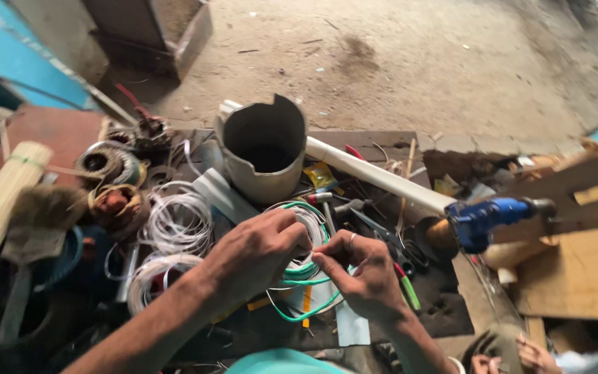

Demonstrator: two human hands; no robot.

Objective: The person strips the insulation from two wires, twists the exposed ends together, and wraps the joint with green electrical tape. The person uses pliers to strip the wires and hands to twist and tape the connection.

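A: While both hands are pinching it, the coil (306, 266) is sitting at centre, and loose green ends are trailing toward six o'clock; I'd judge they could be snagging on the pliers (404, 280) at three o'clock.

B: And the grip?

A: The left hand (257, 251) is closing thumb and fingers on the coil's nine o'clock edge; the right hand (365, 273) is pinching a strand. Farther, at twelve o'clock, the pot (263, 149) is crowding them.
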